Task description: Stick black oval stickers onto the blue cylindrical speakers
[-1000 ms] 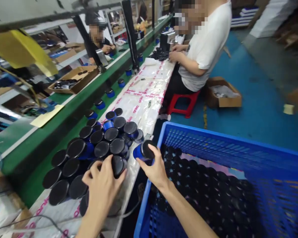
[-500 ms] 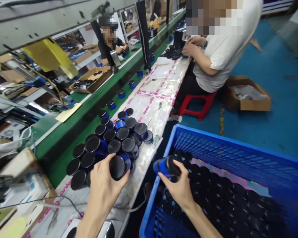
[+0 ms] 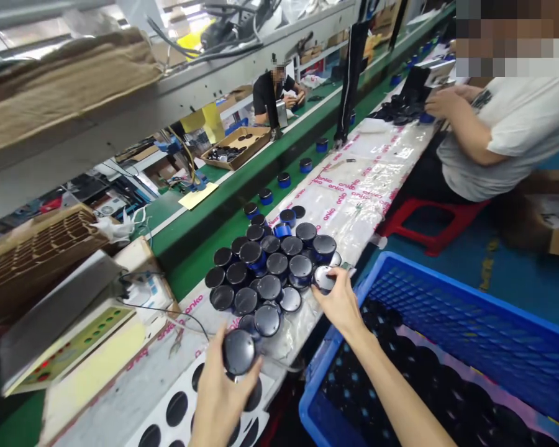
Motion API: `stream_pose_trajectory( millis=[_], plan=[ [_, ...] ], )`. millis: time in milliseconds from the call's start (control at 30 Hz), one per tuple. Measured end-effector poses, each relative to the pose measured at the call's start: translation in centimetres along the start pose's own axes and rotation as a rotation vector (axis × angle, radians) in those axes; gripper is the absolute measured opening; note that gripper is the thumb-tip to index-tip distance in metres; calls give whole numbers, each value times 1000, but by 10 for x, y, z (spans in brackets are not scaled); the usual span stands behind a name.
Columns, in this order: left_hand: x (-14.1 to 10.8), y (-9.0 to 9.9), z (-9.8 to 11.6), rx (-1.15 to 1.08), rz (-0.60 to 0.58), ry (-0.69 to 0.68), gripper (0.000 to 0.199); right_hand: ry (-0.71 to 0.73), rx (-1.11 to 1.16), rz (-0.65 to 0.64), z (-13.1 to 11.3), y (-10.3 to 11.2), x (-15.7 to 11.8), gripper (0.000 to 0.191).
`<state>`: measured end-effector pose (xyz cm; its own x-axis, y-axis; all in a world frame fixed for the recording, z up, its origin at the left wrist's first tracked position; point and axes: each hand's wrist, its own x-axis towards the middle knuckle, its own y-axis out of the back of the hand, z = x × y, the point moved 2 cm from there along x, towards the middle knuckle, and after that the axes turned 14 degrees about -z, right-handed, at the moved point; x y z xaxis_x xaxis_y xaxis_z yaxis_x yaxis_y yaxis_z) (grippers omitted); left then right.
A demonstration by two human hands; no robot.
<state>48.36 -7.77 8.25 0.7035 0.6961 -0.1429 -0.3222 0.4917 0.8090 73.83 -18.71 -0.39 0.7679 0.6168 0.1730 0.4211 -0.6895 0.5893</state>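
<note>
Holding a black-topped container (image 3: 239, 351) in the half-curled left hand (image 3: 218, 383), above a sheet of black discs (image 3: 176, 408); leaving a sizeable pile (image 3: 276, 265) on the bench (image 3: 370, 152); grasping a second container (image 3: 323, 279) at its right edge, right hand (image 3: 342, 307) closed around; seeing many round black pieces (image 3: 417, 354) already in the basket (image 3: 447, 282).

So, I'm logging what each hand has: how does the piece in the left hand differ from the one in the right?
The left-hand piece shows a dark top; the right-hand piece has a brighter, shinier one. The left-hand piece is by the near end of the cluster; the right-hand piece is at the side facing the blue crate. Both are round.
</note>
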Motion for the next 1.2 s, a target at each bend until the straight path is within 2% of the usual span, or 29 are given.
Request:
stream_pose_trajectory(
  millis=[67, 167, 300, 433, 533, 633, 733, 800, 867, 900, 967, 1033, 1100, 1167, 1200],
  plan=[
    [-4, -10, 12, -31, -74, -110, 60, -37, -22, -4, -3, 7, 0, 57],
    [1, -26, 31, 47, -135, -295, 55, -50, -60, -57, -6, 9, -1, 55],
    [23, -54, 44, 141, -171, -351, 48, -37, -87, -139, -7, 0, 2, 59],
    [37, -74, 38, 220, -104, -381, 45, -61, -68, -131, -9, -9, 7, 59],
    [33, -74, 28, 238, -65, -436, 49, -123, -31, -35, -8, 1, -2, 58],
    [29, -62, 27, 250, 9, -497, 42, -233, 7, 126, 6, 27, -27, 58],
    [28, -63, 49, 211, 41, -608, 40, -385, 34, 310, 45, 62, -72, 62],
    [27, -86, 77, 153, -48, -704, 45, -518, 53, 438, 86, 85, -112, 67],
    [25, -134, 110, 82, -226, -767, 53, -655, 71, 557, 137, 105, -153, 69],
    [24, -167, 125, 46, -323, -779, 56, -715, 77, 608, 165, 113, -172, 70],
    [25, -247, 152, -11, -468, -763, 60, -807, 82, 690, 221, 127, -205, 72],
    [28, -336, 170, -29, -520, -739, 61, -859, 78, 745, 276, 136, -230, 75],
    [34, -422, 180, -33, -524, -697, 61, -885, 65, 776, 327, 139, -246, 76],
    [40, -498, 185, -34, -505, -626, 58, -889, 39, 792, 371, 137, -255, 77],
    [42, -529, 185, -32, -485, -581, 57, -888, 22, 799, 391, 135, -257, 77]
  ],
)
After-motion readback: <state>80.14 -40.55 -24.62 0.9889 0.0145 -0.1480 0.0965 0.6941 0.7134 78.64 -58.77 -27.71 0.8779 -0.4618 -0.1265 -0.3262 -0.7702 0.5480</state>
